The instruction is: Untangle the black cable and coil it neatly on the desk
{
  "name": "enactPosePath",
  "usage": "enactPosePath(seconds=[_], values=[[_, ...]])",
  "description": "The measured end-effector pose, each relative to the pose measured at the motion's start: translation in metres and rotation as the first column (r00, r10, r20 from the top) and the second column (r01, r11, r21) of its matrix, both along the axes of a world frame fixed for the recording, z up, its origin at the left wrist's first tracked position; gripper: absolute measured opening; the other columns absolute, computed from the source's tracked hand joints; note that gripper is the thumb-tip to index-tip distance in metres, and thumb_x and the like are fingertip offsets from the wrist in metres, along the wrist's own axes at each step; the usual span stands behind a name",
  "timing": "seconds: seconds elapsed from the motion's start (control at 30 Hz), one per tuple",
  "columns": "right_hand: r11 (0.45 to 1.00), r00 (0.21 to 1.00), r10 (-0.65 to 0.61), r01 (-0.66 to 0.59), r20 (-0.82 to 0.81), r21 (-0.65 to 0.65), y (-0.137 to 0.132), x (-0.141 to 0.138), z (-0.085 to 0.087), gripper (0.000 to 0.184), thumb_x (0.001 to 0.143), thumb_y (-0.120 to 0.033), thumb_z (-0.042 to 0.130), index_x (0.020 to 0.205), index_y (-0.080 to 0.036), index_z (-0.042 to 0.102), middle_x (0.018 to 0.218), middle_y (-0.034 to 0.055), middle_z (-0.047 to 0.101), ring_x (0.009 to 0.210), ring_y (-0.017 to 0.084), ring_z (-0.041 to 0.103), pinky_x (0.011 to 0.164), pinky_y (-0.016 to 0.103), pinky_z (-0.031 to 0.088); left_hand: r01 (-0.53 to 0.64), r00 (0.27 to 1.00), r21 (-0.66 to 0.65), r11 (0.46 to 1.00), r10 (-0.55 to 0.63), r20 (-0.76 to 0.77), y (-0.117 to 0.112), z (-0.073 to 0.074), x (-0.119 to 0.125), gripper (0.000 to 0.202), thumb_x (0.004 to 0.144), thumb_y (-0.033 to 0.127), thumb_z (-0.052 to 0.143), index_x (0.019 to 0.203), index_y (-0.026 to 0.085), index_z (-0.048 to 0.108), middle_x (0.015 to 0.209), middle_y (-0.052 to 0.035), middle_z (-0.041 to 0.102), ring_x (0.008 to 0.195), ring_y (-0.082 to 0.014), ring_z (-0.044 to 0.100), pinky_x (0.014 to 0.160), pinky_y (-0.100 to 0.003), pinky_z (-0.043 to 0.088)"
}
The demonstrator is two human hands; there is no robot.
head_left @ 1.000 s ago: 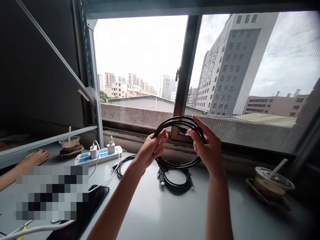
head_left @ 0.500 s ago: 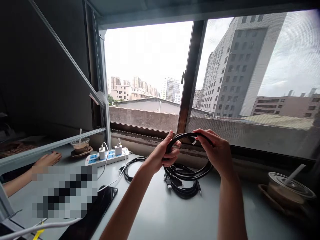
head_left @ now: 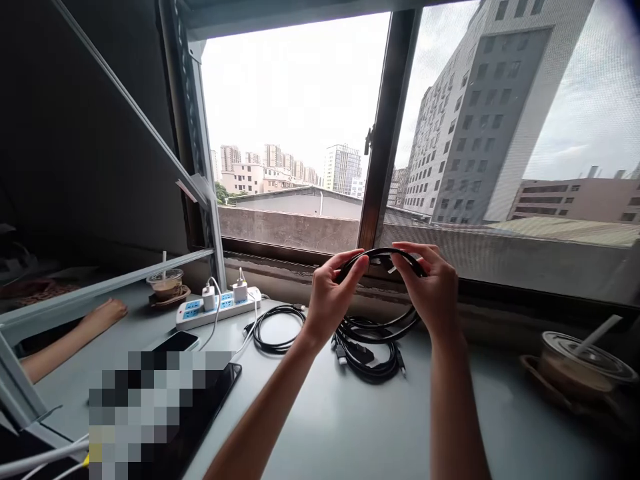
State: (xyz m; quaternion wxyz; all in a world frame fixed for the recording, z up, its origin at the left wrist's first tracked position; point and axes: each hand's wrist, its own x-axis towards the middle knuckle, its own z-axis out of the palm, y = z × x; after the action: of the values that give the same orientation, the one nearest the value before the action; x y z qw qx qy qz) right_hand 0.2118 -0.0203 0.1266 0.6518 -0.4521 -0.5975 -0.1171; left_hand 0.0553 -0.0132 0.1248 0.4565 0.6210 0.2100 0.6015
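Note:
Between my two hands a looped black cable (head_left: 381,252) is held up above the desk. My left hand (head_left: 334,287) pinches the top left of the loop between thumb and fingers. On the other side, my right hand (head_left: 429,283) grips the top right, and a cable plug (head_left: 385,265) hangs by its thumb. Below the loop, several coiled black cables (head_left: 375,373) with plugs lie on the desk, partly behind the held loop. Left of them is a smaller coiled black cable (head_left: 274,348).
A power strip (head_left: 220,307) with two white chargers stands by the window. A dark tablet-like slab (head_left: 215,407) and a phone (head_left: 176,342) lie at left. Lidded drinks stand at far left (head_left: 166,285) and right (head_left: 583,363). Another person's hand (head_left: 107,317) rests beyond the metal frame.
My left hand has shifted from fingers wrapped round the loop to a thumb-and-finger pinch nearer its top. The other person's hand has curled. The view has tilted slightly.

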Motion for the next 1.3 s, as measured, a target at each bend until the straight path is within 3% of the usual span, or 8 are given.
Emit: enactPosePath(seconds=[0.27,0.4,0.7,0.8,0.93,1.1,1.2,1.3], values=[[0.946,0.967,0.241,-0.252,-0.081,-0.204,-0.002,-0.008,0.0,0.035,0.076,-0.05,0.062,0.085,-0.017,0.068,0.074,0.0027,0.062,0.051,0.01,0.051,0.051,0.025,0.04,-0.224,0.975,0.17,0.96,0.221,0.038,0.004,0.006,-0.01,0.023,0.074,0.036,0.066,0.083,0.015,0.07,0.047,0.006,0.04,0.038,-0.0034,0.024,0.036,-0.02,0.019],[0.986,0.993,0.099,-0.09,0.061,-0.143,-0.007,-0.011,0.001,0.028,0.071,-0.045,0.069,0.069,-0.017,0.067,0.066,0.001,0.06,0.058,0.012,0.054,0.058,0.025,0.041,-0.226,0.974,0.269,0.936,0.215,0.068,0.001,0.013,-0.021,0.022,0.074,0.036,0.067,0.08,0.015,0.069,0.044,0.0069,0.038,0.037,-0.0035,0.024,0.035,-0.02,0.017],[0.941,0.957,0.289,-0.29,-0.035,-0.172,-0.028,-0.021,0.011,0.026,0.074,-0.044,0.067,0.074,-0.018,0.068,0.073,0.0013,0.067,0.066,0.013,0.061,0.055,0.021,0.044,-0.503,0.864,0.382,0.775,0.465,0.194,0.012,0.019,-0.046,0.033,0.076,0.047,0.064,0.063,0.017,0.059,0.041,0.0064,0.032,0.035,-0.0041,0.025,0.033,-0.023,0.013],[0.873,0.9,0.422,-0.435,-0.108,-0.218,-0.028,-0.019,0.012,0.025,0.077,-0.043,0.065,0.072,-0.018,0.066,0.07,0.0,0.064,0.066,0.012,0.061,0.053,0.019,0.046,-0.409,0.913,0.347,0.844,0.376,0.162,0.013,0.018,-0.043,0.041,0.077,0.051,0.061,0.055,0.018,0.05,0.041,0.0063,0.029,0.034,-0.004,0.023,0.032,-0.023,0.014],[0.751,0.784,0.577,-0.62,-0.23,-0.227,-0.031,-0.014,0.013,0.029,0.074,-0.044,0.067,0.068,-0.018,0.059,0.06,-0.0028,0.057,0.052,0.009,0.055,0.046,0.018,0.044,-0.096,0.994,0.163,0.982,0.085,0.074,0.011,0.019,-0.037,0.051,0.074,0.055,0.061,0.049,0.019,0.037,0.039,0.0074,0.021,0.03,-0.0039,0.018,0.029,-0.023,0.009],[0.582,0.64,0.693,-0.768,-0.33,-0.268,-0.034,-0.017,0.013,0.033,0.076,-0.049,0.063,0.068,-0.018,0.054,0.055,-0.0035,0.049,0.043,0.008,0.051,0.032,0.016,0.034,0.279,0.96,-0.171,0.945,-0.28,0.017,0.017,0.018,-0.039,0.056,0.08,0.053,0.052,0.046,0.02,0.024,0.039,0.007,0.013,0.03,-0.0039,0.015,0.029,-0.021,0.006],[0.594,0.663,0.675,-0.749,-0.324,-0.295,-0.026,-0.018,0.01,0.036,0.075,-0.052,0.062,0.069,-0.018,0.052,0.058,-0.0028,0.05,0.042,0.008,0.051,0.031,0.016,0.033,0.382,0.923,-0.245,0.891,-0.382,0.052,0.025,0.018,-0.043,0.056,0.082,0.049,0.048,0.043,0.019,0.022,0.037,0.0064,0.01,0.031,-0.0039,0.014,0.031,-0.02,0.006],[0.709,0.763,0.567,-0.644,-0.311,-0.289,-0.014,-0.014,0.008,0.036,0.075,-0.054,0.062,0.083,-0.019,0.057,0.068,-0.0017,0.055,0.046,0.009,0.053,0.036,0.019,0.042,0.353,0.935,-0.248,0.902,-0.35,0.057,0.028,0.018,-0.047,0.056,0.083,0.047,0.049,0.043,0.019,0.021,0.037,0.0062,0.01,0.031,-0.0034,0.013,0.032,-0.021,0.005]])
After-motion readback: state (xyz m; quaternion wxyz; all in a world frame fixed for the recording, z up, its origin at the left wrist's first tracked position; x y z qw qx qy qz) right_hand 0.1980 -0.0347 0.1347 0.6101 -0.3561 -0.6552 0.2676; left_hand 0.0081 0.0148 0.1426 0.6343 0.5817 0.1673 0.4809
